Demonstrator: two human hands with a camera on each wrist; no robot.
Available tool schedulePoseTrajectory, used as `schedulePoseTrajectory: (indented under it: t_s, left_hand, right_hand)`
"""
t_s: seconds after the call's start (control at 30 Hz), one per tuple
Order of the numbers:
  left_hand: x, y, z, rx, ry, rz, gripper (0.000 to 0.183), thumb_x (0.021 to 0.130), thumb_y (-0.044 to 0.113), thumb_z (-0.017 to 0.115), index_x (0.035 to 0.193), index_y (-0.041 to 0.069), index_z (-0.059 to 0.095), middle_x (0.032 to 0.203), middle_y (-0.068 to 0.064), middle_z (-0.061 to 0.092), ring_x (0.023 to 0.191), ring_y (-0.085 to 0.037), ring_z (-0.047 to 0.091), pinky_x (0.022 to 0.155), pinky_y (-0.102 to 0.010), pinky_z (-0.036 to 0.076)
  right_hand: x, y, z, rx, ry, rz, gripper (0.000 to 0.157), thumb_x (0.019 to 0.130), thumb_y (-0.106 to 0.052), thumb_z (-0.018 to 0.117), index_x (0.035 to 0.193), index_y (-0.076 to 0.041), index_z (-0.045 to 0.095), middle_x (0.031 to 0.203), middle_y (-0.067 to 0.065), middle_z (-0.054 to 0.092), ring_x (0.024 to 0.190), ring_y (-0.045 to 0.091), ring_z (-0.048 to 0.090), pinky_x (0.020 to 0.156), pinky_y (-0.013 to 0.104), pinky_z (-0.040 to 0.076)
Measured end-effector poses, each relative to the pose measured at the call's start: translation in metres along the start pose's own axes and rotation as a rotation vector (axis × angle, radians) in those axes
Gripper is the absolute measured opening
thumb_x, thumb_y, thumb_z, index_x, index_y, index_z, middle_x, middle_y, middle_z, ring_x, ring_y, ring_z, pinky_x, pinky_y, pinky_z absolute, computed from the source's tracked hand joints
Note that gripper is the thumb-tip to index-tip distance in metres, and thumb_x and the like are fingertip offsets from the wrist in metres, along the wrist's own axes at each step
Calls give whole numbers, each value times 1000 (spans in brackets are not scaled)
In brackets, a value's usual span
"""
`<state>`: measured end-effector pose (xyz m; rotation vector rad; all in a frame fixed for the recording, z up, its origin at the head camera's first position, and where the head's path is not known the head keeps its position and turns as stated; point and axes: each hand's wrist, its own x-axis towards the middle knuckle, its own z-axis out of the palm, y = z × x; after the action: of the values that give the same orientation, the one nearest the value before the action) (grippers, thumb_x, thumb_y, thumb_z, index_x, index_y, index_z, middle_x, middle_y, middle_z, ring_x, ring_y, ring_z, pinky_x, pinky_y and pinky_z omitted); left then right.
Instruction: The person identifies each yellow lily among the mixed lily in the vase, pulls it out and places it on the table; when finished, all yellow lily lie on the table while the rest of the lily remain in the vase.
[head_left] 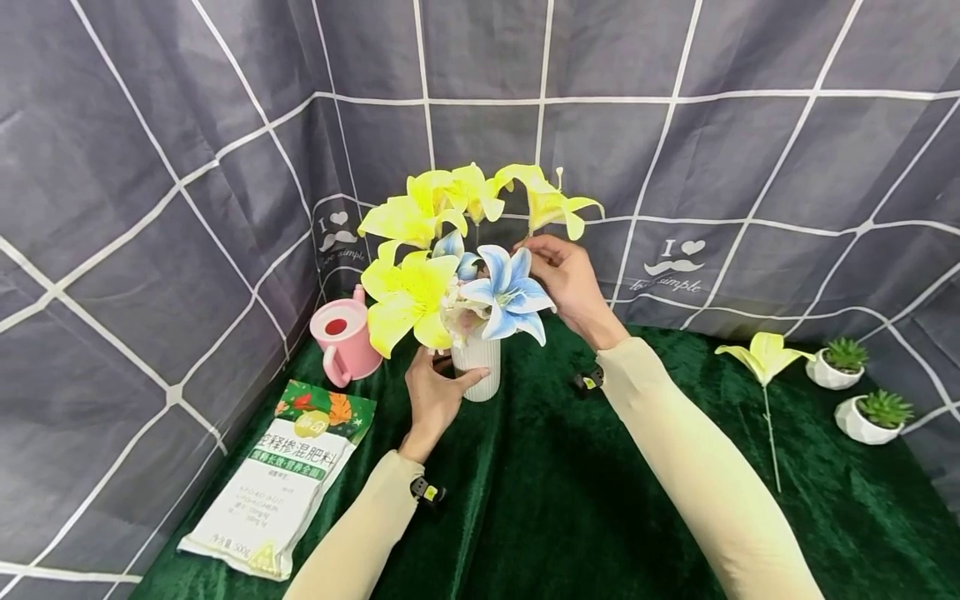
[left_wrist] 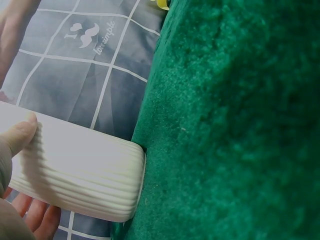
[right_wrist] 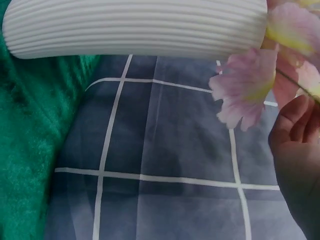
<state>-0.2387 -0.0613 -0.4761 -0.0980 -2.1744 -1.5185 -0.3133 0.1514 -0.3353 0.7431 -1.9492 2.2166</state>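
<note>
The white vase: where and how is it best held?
Probably round its ribbed body, below the rim, from the left, where the left hand holds it: the upright vase looks narrow enough to wrap, while flowers crowd its top.

cream sleeves (head_left: 697,462), seemingly black wristbands (head_left: 424,489)

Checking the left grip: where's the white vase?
Just below centre in the head view, the white vase stands on the green cloth, held by the left hand, below the blue lily and right of the pink can.
</note>
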Motion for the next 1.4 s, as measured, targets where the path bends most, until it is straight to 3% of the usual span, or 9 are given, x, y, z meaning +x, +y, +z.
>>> schedulePoseTrajectory:
  t_s: [0.23, 0.3, 0.47, 0.53, 0.7, 1.23, 1.4]
  left_hand:
    - [0, 0, 1, 5, 0, 19, 74, 66, 34, 95, 128, 15, 61, 114, -8, 67, 104, -27, 70, 90, -46, 62]
    - [0, 0, 0, 12, 3, 18, 73, 66, 35, 95, 127, 14, 61, 113, -8, 67, 104, -27, 71, 90, -46, 62]
    - [0, 1, 0, 32, 10, 12, 71, 66, 35, 96, 124, 12, 62, 111, -8, 67, 102, -28, 71, 89, -46, 62]
    - [0, 1, 0, 35, 13, 14, 70, 66, 35, 96, 123, 11, 62, 109, -9, 67, 101, -29, 71, 88, -47, 62]
    - [0, 1, 1, 35, 11, 14, 72, 66, 35, 96, 125, 11, 62, 111, -9, 67, 103, -26, 71, 89, -44, 62]
    - [-2, 2, 1, 14, 13, 1, 76, 66, 31, 96, 130, 12, 60, 117, -9, 67, 105, -27, 70, 91, -45, 61]
    - [-1, 1, 1, 18, 21, 2, 74, 65, 31, 97, 128, 13, 61, 116, -9, 67, 105, -26, 70, 90, -44, 62]
  right_hand:
    - [-2, 1, -2, 146, 3, -1, 26, 99, -13, 65, 113, 9, 65, 99, 2, 75, 83, 12, 72, 72, 22, 61]
    - [-2, -1, -1, 152, 16, -16, 18, 99, -11, 64, 109, 3, 68, 100, 2, 74, 84, 11, 72, 73, 22, 61]
    - [-1, -6, 1, 104, 77, -76, 7, 98, -9, 64, 98, -8, 71, 96, -1, 74, 67, 8, 62, 53, 19, 45]
    - [-1, -9, 0, 128, 86, -97, 7, 98, -7, 64, 96, -8, 71, 95, -1, 73, 69, 10, 62, 55, 20, 45]
    - [-1, -16, 0, 253, 83, -162, 11, 97, 2, 61, 95, -4, 69, 96, 4, 73, 90, 17, 69, 81, 24, 58]
    - [-5, -35, -2, 361, 241, -284, 17, 95, 8, 59, 92, -3, 72, 91, 7, 74, 82, 17, 70, 77, 25, 59]
    - [-3, -38, 3, 247, 278, -283, 14, 95, 4, 63, 93, -6, 73, 91, 5, 75, 81, 14, 71, 77, 25, 60]
